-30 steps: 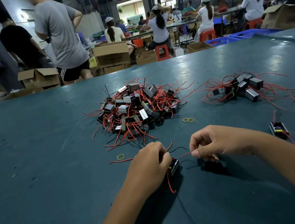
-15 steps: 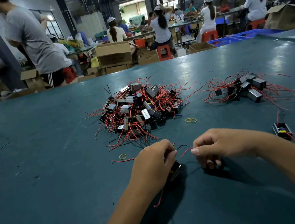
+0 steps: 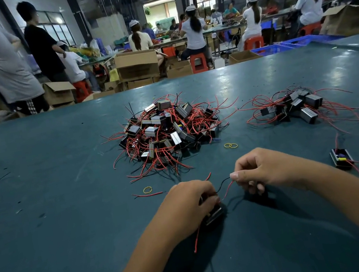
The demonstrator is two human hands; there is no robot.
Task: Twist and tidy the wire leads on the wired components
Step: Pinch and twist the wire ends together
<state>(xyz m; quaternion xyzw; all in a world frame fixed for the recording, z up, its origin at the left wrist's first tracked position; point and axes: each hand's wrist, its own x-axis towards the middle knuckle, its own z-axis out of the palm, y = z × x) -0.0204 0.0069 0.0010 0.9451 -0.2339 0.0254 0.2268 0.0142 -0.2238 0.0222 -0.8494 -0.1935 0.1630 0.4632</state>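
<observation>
Busy factory hall behind, seated workers at far benches, cardboard boxes on the floor; up close, a wide teal table (image 3: 50, 181) with the work spread across it. Left hand (image 3: 185, 206) curled down over one black component (image 3: 214, 215), gripping it against the tabletop, a red lead trailing out beneath toward the near edge. Right hand (image 3: 267, 168) just beside, thumb and forefinger pinched on the ends of a red lead (image 3: 228, 189) and a black one running back to that component. Leads drawn out but apparently not yet wound together, so probably early in the twist on this piece. Big heap (image 3: 168, 133) of untidy components straight ahead, wires splayed every way: evidently the bulk of the job left. Smaller pile (image 3: 296, 104) to the right, equally loose-looking; sorted or unsorted, cannot tell. One lone component (image 3: 341, 157) near the right forearm, leads straggling. Yellow rubber bands (image 3: 230, 145) scattered between heap and hands, unused so far.
</observation>
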